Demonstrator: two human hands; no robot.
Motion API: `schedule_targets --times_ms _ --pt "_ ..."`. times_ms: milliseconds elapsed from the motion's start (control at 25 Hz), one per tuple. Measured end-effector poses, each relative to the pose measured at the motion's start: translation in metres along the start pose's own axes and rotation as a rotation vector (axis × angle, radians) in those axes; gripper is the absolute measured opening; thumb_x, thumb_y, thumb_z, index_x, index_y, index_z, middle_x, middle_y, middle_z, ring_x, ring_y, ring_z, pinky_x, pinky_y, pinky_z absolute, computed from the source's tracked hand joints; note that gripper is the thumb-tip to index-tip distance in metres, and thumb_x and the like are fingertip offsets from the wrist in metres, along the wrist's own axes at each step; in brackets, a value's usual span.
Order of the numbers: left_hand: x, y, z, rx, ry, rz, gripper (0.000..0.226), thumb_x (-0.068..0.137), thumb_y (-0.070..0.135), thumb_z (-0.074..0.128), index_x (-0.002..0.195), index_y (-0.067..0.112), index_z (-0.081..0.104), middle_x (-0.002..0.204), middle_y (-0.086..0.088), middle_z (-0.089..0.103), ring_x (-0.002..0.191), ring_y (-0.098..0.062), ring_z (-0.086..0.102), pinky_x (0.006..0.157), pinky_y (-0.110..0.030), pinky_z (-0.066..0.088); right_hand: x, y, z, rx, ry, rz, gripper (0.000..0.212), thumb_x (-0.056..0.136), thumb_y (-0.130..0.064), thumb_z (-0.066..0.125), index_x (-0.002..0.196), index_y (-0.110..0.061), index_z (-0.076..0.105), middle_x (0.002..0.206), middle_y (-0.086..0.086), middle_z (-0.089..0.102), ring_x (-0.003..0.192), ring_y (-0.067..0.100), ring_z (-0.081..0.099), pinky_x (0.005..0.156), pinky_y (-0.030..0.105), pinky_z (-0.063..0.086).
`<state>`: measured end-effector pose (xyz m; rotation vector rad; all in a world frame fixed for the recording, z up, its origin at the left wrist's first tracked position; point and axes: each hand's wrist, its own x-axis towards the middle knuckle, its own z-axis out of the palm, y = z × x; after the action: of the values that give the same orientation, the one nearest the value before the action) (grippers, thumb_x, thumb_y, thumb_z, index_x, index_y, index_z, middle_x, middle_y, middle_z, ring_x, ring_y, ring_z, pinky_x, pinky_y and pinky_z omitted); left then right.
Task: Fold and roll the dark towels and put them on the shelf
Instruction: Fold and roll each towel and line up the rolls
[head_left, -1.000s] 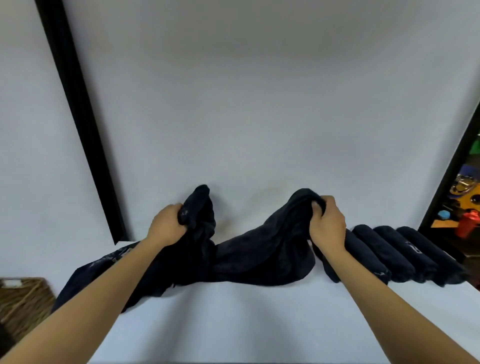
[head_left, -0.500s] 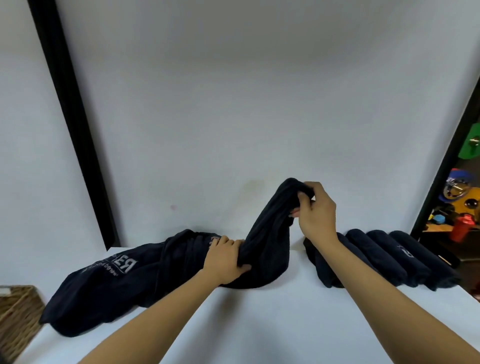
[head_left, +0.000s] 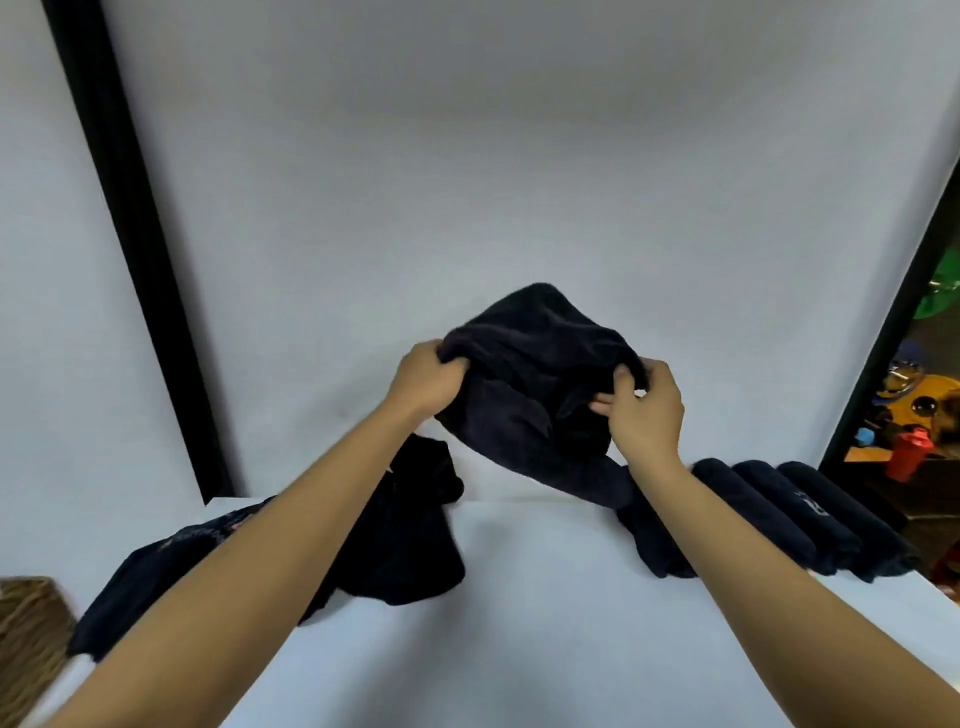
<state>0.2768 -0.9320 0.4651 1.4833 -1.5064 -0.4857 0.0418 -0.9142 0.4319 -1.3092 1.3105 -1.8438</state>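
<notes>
I see the left hand (head_left: 427, 382) and right hand (head_left: 645, 415), each grip clamped on the dark towel (head_left: 535, 384), which hangs bunched between them above the white counter (head_left: 519, 623). It looks soft, plush and crumpled. Below the left grip a second loose towel (head_left: 405, 540) sprawls. Beside the right forearm lie at least three rolled towels (head_left: 810, 519), smooth cylinders touching side by side.
</notes>
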Motion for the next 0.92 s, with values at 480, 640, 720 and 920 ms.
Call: schedule_targets --times_ms 480,640,720,920 --pt "-0.064 -0.115 0.092 -0.352 -0.419 -0.516 0.048 0.090 0.054 0.056 0.117 0.016 0.066 0.113 -0.001 0.070 0.101 -0.020 0.066 0.096 -0.037 0.052 -0.037 0.110 -0.021 -0.599 -0.348 0.201 0.029 0.089 -0.029 0.068 0.109 -0.011 0.056 0.095 -0.003 0.060 0.090 0.017 0.064 0.071 0.024 0.047" --pt "-0.078 -0.144 0.111 -0.095 -0.476 -0.551 0.076 0.082 0.069 0.051 0.125 0.007 0.060 0.120 -0.007 0.066 0.105 -0.023 0.064 0.095 -0.037 0.051 -0.076 0.148 -0.018 -0.968 -0.650 0.292 0.053 0.091 -0.045 0.060 0.054 -0.018 0.036 0.052 -0.003 0.040 0.048 0.013 0.042 0.053 0.028 0.040" --pt "-0.080 -0.149 0.118 -0.013 -0.474 -0.501 0.062 0.090 0.059 0.047 0.119 0.005 0.063 0.113 -0.008 0.068 0.100 -0.023 0.065 0.093 -0.039 0.053 -0.087 0.155 -0.011 -1.008 -0.643 0.328 0.050 0.090 -0.052 0.058 0.060 -0.017 0.041 0.057 -0.003 0.047 0.053 0.013 0.047 0.052 0.026 0.038" --pt "-0.092 -0.139 0.123 0.014 -0.599 -0.376 0.044 0.100 0.043 0.045 0.082 0.006 0.061 0.084 -0.008 0.065 0.080 -0.024 0.065 0.086 -0.039 0.052 -0.091 0.147 0.004 -0.955 -0.609 0.384 0.042 0.090 -0.046 0.061 0.066 -0.016 0.044 0.064 -0.002 0.049 0.056 0.013 0.048 0.051 0.025 0.037"
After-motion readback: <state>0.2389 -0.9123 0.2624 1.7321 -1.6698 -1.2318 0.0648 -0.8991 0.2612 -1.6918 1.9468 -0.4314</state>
